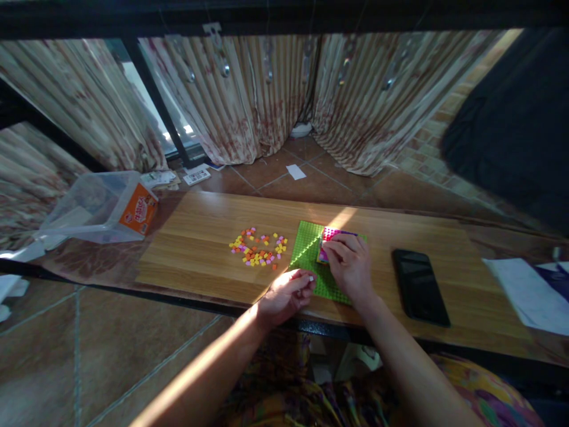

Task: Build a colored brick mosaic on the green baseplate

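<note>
A green studded baseplate (305,242) lies on the wooden board, with a block of pink and purple toy bricks (331,233) built up on it. My right hand (352,264) is over this block, its fingertips pinched together at the left side; whatever they hold is hidden. By the plate's lower left edge, my left hand (288,293) pinches a tiny pale brick (312,278) between thumb and forefinger. Loose small bricks (258,258) in yellow, orange and pink are scattered to the left of the plate.
A black phone (421,287) lies right of the plate on the wooden board (200,237). A clear plastic tub (100,204) with an orange label stands at the left. White papers (528,290) are at the far right. Curtains (249,101) hang beyond the table.
</note>
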`<state>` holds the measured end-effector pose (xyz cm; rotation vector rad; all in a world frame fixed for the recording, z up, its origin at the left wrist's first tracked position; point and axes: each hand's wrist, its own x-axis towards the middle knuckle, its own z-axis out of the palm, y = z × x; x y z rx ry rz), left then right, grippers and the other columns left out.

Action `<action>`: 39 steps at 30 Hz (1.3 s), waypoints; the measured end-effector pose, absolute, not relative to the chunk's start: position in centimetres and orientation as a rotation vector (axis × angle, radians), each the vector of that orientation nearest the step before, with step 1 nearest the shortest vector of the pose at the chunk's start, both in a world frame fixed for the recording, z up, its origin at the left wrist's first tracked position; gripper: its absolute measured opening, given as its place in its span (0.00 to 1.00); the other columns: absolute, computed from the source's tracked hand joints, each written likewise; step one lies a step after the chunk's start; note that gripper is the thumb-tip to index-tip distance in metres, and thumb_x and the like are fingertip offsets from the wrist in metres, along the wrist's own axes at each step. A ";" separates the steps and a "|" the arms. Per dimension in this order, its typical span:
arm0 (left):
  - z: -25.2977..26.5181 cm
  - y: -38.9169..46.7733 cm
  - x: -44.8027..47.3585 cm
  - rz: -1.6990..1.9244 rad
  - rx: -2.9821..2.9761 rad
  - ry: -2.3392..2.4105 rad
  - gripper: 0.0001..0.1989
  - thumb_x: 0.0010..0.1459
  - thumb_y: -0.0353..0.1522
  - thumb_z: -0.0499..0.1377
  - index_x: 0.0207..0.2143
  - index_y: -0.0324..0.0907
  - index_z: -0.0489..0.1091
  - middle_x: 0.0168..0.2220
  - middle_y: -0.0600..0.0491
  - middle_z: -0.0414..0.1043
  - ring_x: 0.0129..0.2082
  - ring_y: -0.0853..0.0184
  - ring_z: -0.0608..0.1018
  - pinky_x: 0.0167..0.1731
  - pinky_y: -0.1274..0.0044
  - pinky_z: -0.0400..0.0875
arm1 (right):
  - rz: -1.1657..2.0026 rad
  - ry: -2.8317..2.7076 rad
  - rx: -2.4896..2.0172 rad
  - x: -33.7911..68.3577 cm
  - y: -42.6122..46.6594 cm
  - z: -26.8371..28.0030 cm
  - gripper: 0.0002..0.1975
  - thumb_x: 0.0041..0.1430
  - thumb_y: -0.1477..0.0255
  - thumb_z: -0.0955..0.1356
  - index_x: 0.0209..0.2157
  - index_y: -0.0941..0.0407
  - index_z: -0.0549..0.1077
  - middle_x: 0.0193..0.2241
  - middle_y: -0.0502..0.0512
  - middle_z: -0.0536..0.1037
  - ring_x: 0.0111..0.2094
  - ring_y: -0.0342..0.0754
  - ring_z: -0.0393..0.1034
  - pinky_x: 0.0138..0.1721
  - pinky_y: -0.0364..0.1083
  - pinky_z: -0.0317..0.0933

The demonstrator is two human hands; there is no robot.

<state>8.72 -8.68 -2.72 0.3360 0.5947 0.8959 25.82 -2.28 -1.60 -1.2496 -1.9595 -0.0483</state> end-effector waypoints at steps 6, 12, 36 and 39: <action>-2.8 -8.6 8.7 0.892 0.339 0.591 0.10 0.53 0.33 0.66 0.33 0.35 0.71 0.28 0.56 0.62 0.23 0.80 0.63 0.21 0.85 0.54 | -0.085 -1.994 -1.207 25.9 -2.4 -2.0 0.08 0.61 0.72 0.66 0.33 0.53 0.78 0.36 0.55 0.76 0.39 0.49 0.66 0.41 0.50 0.59; -2.8 -8.6 8.8 0.897 0.323 0.594 0.11 0.51 0.33 0.67 0.33 0.35 0.71 0.28 0.56 0.63 0.22 0.80 0.63 0.20 0.85 0.54 | -0.016 -2.015 -1.232 25.9 -2.4 -1.9 0.09 0.62 0.71 0.65 0.33 0.53 0.78 0.37 0.54 0.77 0.40 0.50 0.65 0.43 0.51 0.58; -2.7 -8.7 9.2 0.993 0.274 0.623 0.14 0.49 0.34 0.68 0.29 0.36 0.67 0.23 0.60 0.57 0.22 0.80 0.60 0.21 0.86 0.54 | 0.499 -2.049 -1.087 24.7 -8.1 -0.1 0.09 0.61 0.71 0.67 0.43 0.52 0.75 0.39 0.56 0.76 0.42 0.49 0.71 0.43 0.50 0.68; -2.5 -8.8 8.9 0.951 0.299 0.625 0.15 0.50 0.36 0.68 0.28 0.37 0.64 0.22 0.60 0.55 0.21 0.79 0.58 0.20 0.86 0.52 | 0.567 -2.017 -1.096 24.5 -8.2 -0.4 0.09 0.62 0.71 0.66 0.42 0.52 0.76 0.39 0.56 0.76 0.41 0.49 0.71 0.42 0.49 0.69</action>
